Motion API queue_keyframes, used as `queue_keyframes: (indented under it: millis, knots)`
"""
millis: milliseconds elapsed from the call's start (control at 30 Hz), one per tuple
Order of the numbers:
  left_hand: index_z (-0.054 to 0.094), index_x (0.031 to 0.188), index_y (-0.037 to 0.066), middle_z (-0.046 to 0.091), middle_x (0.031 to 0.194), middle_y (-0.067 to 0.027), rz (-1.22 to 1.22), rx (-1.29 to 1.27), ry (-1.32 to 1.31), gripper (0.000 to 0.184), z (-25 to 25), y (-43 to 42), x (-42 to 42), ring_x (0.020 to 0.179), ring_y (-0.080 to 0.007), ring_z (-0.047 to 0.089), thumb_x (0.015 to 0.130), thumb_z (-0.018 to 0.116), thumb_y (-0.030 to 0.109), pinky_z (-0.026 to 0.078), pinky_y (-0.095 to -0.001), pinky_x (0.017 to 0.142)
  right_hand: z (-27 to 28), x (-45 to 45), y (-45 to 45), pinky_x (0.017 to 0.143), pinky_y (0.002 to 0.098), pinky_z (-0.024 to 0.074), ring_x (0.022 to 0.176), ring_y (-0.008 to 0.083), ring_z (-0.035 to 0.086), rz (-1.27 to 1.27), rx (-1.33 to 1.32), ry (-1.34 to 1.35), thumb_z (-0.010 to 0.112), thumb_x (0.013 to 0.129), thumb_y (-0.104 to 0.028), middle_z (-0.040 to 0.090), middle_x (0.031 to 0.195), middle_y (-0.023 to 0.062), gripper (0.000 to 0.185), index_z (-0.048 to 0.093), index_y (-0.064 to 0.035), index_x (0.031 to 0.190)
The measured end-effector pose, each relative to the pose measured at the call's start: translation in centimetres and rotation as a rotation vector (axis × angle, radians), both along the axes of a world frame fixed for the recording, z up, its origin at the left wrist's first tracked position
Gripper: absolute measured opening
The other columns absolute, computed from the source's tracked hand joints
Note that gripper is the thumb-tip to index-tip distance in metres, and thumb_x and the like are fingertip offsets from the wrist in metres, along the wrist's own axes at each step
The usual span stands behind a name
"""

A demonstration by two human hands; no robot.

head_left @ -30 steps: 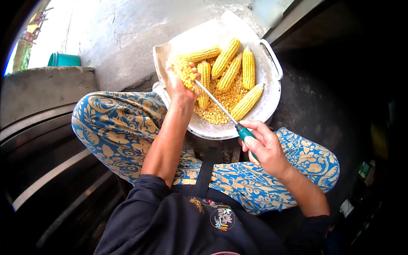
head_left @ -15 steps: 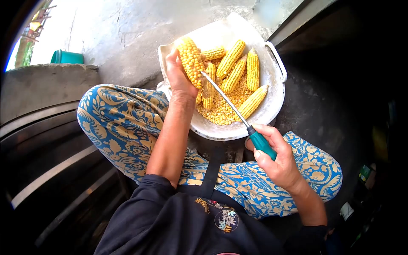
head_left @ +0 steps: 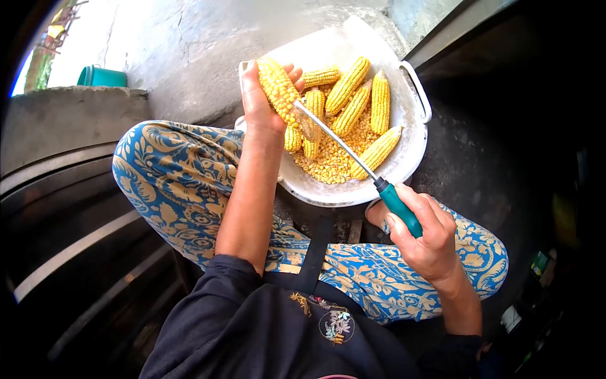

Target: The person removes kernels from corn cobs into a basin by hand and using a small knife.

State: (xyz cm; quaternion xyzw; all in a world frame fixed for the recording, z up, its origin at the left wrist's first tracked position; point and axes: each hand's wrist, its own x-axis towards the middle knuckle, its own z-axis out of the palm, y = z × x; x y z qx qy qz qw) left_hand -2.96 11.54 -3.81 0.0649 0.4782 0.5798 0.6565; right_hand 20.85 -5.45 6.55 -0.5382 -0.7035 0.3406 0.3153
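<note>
My left hand [head_left: 262, 104] is wrapped round a corn cob [head_left: 278, 85] above the left side of a white basin [head_left: 413, 148]. In my right hand [head_left: 429, 237], near the basin's front edge, is the teal handle of a screwdriver [head_left: 399, 208]. Its metal shaft points up and left, and the tip touches the held cob near its lower right side. Several whole yellow cobs [head_left: 348, 85] lie in the basin on loose kernels [head_left: 331, 161].
A teal bucket [head_left: 103, 76] stands at the upper left behind a low concrete ledge [head_left: 69, 120]. Patterned trouser legs [head_left: 183, 183] flank the basin's near side. Dark slats are at the left, and a grey beam [head_left: 464, 28] runs at the upper right.
The held cob has turned, showing a different side, with its lower end tilted toward the right. My right hand and the screwdriver handle have moved right and slightly down.
</note>
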Motion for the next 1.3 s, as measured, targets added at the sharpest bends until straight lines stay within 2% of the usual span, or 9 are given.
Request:
queue_keyframes:
  millis: [233,333,400,600,833,1000,1100,1200,1300]
  knots:
    - [0.047,0.092,-0.001,0.055,0.082,-0.0148,-0.022,-0.014,0.059,0.047,-1.4,-0.2,-0.5,0.066,-0.0234,0.056,0.089,0.041,0.046,0.050,-0.0330,0.052,0.0,0.0,-0.2,0.050,0.0326,0.0470,0.056,0.0237,0.058,0.036,-0.033,-0.016,0.064,0.073,-0.002,0.057,0.073,0.0114,0.038,0.056,0.0028,0.110]
    - [0.047,0.094,0.001,0.055,0.079,-0.0144,-0.082,-0.052,-0.132,0.047,-2.1,0.0,-0.4,0.064,-0.0233,0.056,0.090,0.038,0.046,0.051,-0.0332,0.052,-0.2,-0.2,-0.4,0.051,0.0325,0.0470,0.058,0.0235,0.059,0.004,-0.098,0.021,0.063,0.074,-0.002,0.057,0.075,0.0121,0.039,0.056,0.0016,0.112]
    - [0.048,0.095,0.001,0.055,0.075,-0.0139,-0.029,-0.145,0.098,0.047,-2.3,-0.3,0.5,0.061,-0.0229,0.055,0.090,0.036,0.047,0.050,-0.0330,0.051,-0.3,-0.8,-0.7,0.052,0.0330,0.0469,0.060,0.0240,0.059,0.055,-0.196,0.002,0.062,0.076,-0.003,0.057,0.076,0.0131,0.040,0.056,-0.0004,0.115]
    - [0.050,0.093,0.001,0.056,0.070,-0.0131,-0.038,-0.237,0.108,0.048,-3.6,-1.5,0.7,0.058,-0.0249,0.057,0.091,0.032,0.045,0.050,-0.0363,0.050,-1.1,-2.4,-1.0,0.066,0.0319,0.0495,0.070,0.0254,0.063,-0.029,-0.256,0.189,0.057,0.082,-0.003,0.062,0.089,0.0169,0.033,0.055,0.0004,0.115]
    - [0.052,0.098,0.005,0.058,0.066,-0.0125,-0.078,-0.298,0.393,0.045,-3.1,-3.0,0.6,0.057,-0.0233,0.057,0.091,0.030,0.044,0.051,-0.0380,0.051,-1.0,-2.5,-0.4,0.067,0.0248,0.0473,0.073,0.0100,0.059,-0.254,-0.947,0.726,0.054,0.086,-0.007,0.063,0.085,0.0078,0.028,0.054,0.0006,0.114]
    - [0.051,0.103,0.004,0.058,0.070,-0.0129,-0.036,-0.351,0.408,0.047,-3.4,-3.9,1.0,0.059,-0.0237,0.058,0.091,0.031,0.045,0.052,-0.0377,0.054,-2.5,-3.4,-1.2,0.067,0.0284,0.0484,0.072,0.0155,0.063,-0.159,-0.647,0.453,0.056,0.084,-0.009,0.064,0.085,0.0112,0.029,0.056,-0.0002,0.112]
    - [0.051,0.102,0.005,0.059,0.072,-0.0131,-0.026,-0.254,0.351,0.045,-3.0,-4.2,1.0,0.060,-0.0233,0.059,0.090,0.035,0.045,0.052,-0.0374,0.055,-1.9,-3.0,-1.3,0.072,0.0334,0.0494,0.081,0.0254,0.064,0.100,-0.243,-0.027,0.055,0.081,-0.001,0.061,0.097,0.0211,0.035,0.053,0.0020,0.115]
    - [0.051,0.101,0.005,0.060,0.076,-0.0130,-0.096,-0.307,0.397,0.045,-1.9,-4.9,1.2,0.060,-0.0233,0.060,0.090,0.035,0.045,0.053,-0.0375,0.055,-2.4,-3.5,-1.2,0.071,0.0347,0.0497,0.078,0.0304,0.063,0.019,-0.247,0.009,0.056,0.081,-0.006,0.063,0.089,0.0184,0.029,0.056,0.0012,0.109]
    - [0.050,0.102,0.005,0.059,0.077,-0.0137,-0.061,-0.304,0.425,0.045,-2.4,-4.7,1.1,0.061,-0.0240,0.060,0.090,0.035,0.046,0.053,-0.0381,0.056,-2.1,-3.7,-0.6,0.073,0.0317,0.0491,0.082,0.0264,0.064,-0.124,-0.477,0.389,0.054,0.083,-0.006,0.063,0.093,0.0188,0.029,0.056,0.0036,0.110]
